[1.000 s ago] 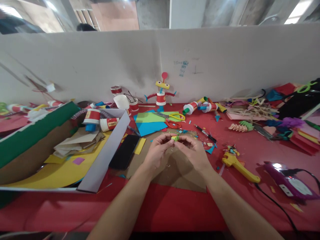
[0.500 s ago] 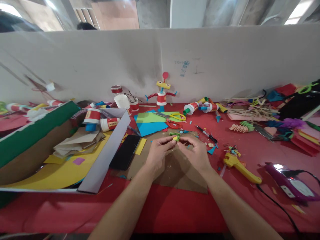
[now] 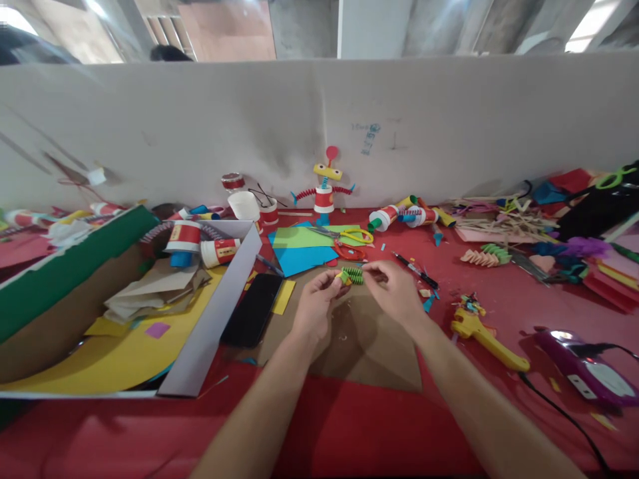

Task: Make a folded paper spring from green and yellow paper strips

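Note:
My left hand (image 3: 319, 299) pinches a small yellow paper piece (image 3: 343, 275) between thumb and fingers. Attached to it is a green folded-paper spring (image 3: 354, 276), which stretches sideways towards the right. At the spring's right end are the closed fingertips of my right hand (image 3: 394, 289), which seem to grip it; the exact contact is hard to see. Both hands are above a brown cardboard sheet (image 3: 369, 346). Just beyond them lie yellow-handled scissors (image 3: 357, 235) and red-handled scissors (image 3: 349, 251) by green and blue paper (image 3: 304, 259).
On the left stands an open box (image 3: 210, 319) with paper and cup figures, beside a black phone (image 3: 252, 309). A yellow glue gun (image 3: 492, 339) and a purple power unit (image 3: 584, 366) with cords lie right. A paper-cup figure (image 3: 324, 198) stands at the white partition (image 3: 200, 126).
The green spring has turned and now shows between my hands. My right fingers have moved from the yellow piece to the spring's right end. The view has shifted slightly.

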### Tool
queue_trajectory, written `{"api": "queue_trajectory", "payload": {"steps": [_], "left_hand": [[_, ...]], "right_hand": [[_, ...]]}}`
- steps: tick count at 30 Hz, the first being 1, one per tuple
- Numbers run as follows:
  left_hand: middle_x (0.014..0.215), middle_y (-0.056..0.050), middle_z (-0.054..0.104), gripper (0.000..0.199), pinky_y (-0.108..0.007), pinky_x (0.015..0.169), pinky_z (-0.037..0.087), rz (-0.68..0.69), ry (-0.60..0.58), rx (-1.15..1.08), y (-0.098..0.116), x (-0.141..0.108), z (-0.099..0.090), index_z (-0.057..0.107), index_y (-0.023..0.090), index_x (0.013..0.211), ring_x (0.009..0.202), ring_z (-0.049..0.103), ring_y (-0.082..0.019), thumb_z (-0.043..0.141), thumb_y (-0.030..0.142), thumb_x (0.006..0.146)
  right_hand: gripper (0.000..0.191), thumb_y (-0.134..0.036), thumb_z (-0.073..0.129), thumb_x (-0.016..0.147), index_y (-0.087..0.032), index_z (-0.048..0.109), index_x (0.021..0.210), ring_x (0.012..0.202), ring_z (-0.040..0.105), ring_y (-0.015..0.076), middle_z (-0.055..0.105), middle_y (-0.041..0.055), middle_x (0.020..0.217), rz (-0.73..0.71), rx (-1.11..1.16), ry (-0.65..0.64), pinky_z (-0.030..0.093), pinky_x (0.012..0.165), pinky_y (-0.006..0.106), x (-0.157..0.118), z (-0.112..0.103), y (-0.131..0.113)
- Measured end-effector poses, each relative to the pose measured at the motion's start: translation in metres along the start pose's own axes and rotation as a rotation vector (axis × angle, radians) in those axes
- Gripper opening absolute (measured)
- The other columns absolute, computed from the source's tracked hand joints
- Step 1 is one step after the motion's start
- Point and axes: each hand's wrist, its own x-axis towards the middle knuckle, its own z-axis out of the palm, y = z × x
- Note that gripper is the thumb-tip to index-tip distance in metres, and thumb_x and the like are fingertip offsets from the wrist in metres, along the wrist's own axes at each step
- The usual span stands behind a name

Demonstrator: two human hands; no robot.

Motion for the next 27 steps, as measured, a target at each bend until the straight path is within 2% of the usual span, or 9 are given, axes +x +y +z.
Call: {"api": "queue_trajectory", "payload": {"steps": [2,6,8,11,13,16,19,22,27], "left_hand": [[0.082,-0.003,0.061,0.017,-0.025,0.077,0.043,-0.010,-0.001,-0.032,0.001,0.002,-0.002,0.065,0.015,0.080,0.075,0.056,-0.011,0.069,0.025,0.067],[0.072,0.000,0.058,0.015,-0.021,0.067,0.043,-0.048,0.057,-0.074,0.004,0.004,-0.003,0.062,0.014,0.076,0.064,0.053,-0.008,0.069,0.024,0.066],[0.071,0.001,0.057,0.014,-0.022,0.068,0.043,-0.055,0.092,-0.125,0.007,0.005,-0.003,0.062,0.014,0.075,0.064,0.053,-0.008,0.069,0.023,0.067],[0.077,0.000,0.058,0.012,-0.023,0.074,0.044,-0.018,0.092,-0.228,0.010,0.006,-0.005,0.061,0.015,0.078,0.070,0.056,-0.008,0.067,0.021,0.069],[0.082,0.000,0.060,0.012,-0.025,0.079,0.044,0.004,0.072,-0.288,0.012,0.007,-0.006,0.060,0.017,0.081,0.076,0.058,-0.009,0.066,0.020,0.071],[0.085,0.000,0.061,0.012,-0.027,0.085,0.043,0.000,0.074,-0.336,0.013,0.008,-0.008,0.059,0.018,0.084,0.081,0.059,-0.010,0.065,0.020,0.073],[0.084,0.000,0.061,0.013,-0.026,0.083,0.044,-0.002,0.084,-0.370,0.013,0.007,-0.009,0.059,0.018,0.083,0.080,0.060,-0.010,0.066,0.019,0.072],[0.081,0.000,0.060,0.013,-0.024,0.078,0.045,-0.009,0.091,-0.393,0.014,0.007,-0.009,0.059,0.017,0.081,0.075,0.059,-0.009,0.067,0.019,0.071],[0.081,0.000,0.060,0.012,-0.025,0.079,0.044,-0.021,0.121,-0.390,0.014,0.009,-0.011,0.060,0.017,0.081,0.074,0.058,-0.008,0.067,0.019,0.071]], "right_hand": [[0.017,-0.021,0.052,0.077,-0.019,0.064,0.088,0.078,0.062,0.0196,0.067,0.0065,0.088,0.001,-0.188,-0.078,0.048,0.074,0.033,0.031,0.004,0.005],[0.037,-0.023,0.053,0.076,-0.011,0.057,0.111,0.105,0.055,0.0254,0.060,0.0153,0.113,-0.037,-0.563,-0.333,0.042,0.086,0.031,0.101,0.025,0.019],[0.050,-0.028,0.056,0.074,-0.010,0.049,0.120,0.108,0.053,0.0278,0.056,0.0172,0.119,0.014,-0.762,-0.496,0.042,0.085,0.031,0.127,0.038,0.027],[0.058,-0.025,0.065,0.066,-0.011,0.048,0.120,0.098,0.058,0.0308,0.061,0.0181,0.109,0.076,-0.836,-0.607,0.045,0.076,0.033,0.145,0.053,0.040],[0.060,-0.023,0.067,0.063,-0.013,0.048,0.120,0.093,0.060,0.0303,0.062,0.0169,0.105,0.102,-0.861,-0.634,0.045,0.071,0.033,0.148,0.059,0.047],[0.066,-0.022,0.067,0.062,-0.014,0.044,0.124,0.094,0.059,0.0309,0.058,0.0188,0.111,0.106,-0.894,-0.627,0.045,0.069,0.033,0.147,0.062,0.053],[0.067,-0.024,0.065,0.066,-0.014,0.040,0.127,0.099,0.057,0.0319,0.054,0.0202,0.115,0.072,-0.909,-0.596,0.045,0.071,0.034,0.144,0.061,0.051],[0.061,-0.026,0.061,0.070,-0.018,0.039,0.127,0.098,0.057,0.0299,0.055,0.0180,0.114,-0.011,-0.935,-0.546,0.044,0.072,0.033,0.143,0.058,0.042],[0.040,-0.019,0.053,0.076,-0.018,0.052,0.116,0.097,0.058,0.0290,0.061,0.0156,0.107,-0.078,-0.983,-0.475,0.043,0.075,0.035,0.147,0.053,0.015]]}}
